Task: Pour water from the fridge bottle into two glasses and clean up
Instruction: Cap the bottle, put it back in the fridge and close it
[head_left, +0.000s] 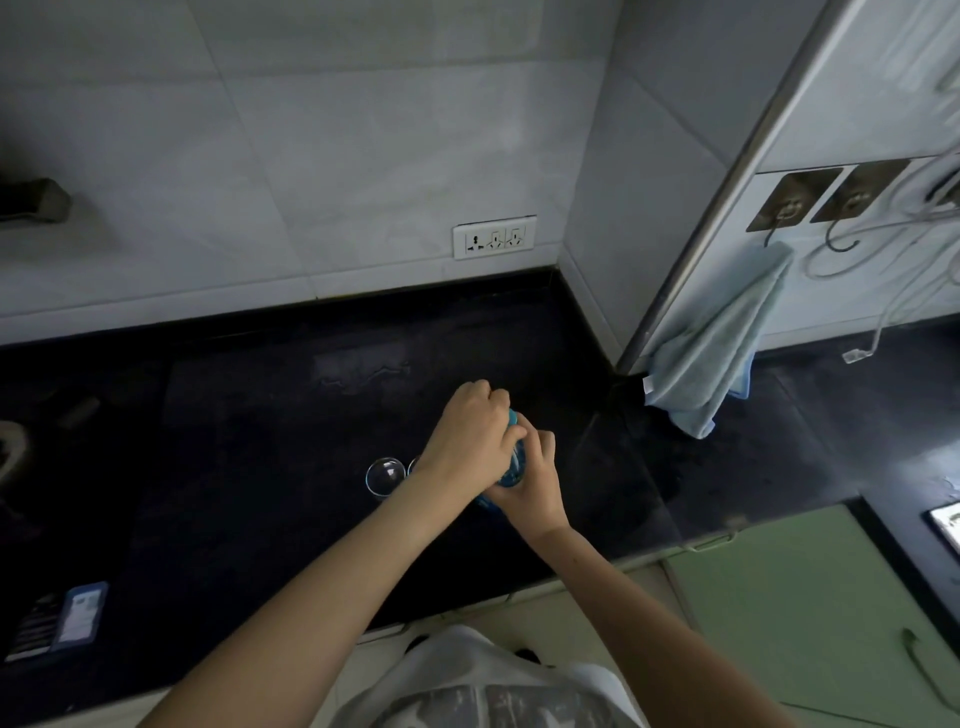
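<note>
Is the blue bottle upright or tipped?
Roughly upright: the blue bottle stands on the counter, right hand around its body, left hand over its top.

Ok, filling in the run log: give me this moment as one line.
left hand: on bottle top | right hand: holds blue bottle | glass: on counter, looks empty | phase: at cap

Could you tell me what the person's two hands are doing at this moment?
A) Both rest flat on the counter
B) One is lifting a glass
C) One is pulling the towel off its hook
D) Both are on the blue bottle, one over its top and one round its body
D: the left hand covers the top of the blue bottle while the right hand wraps its body.
</note>
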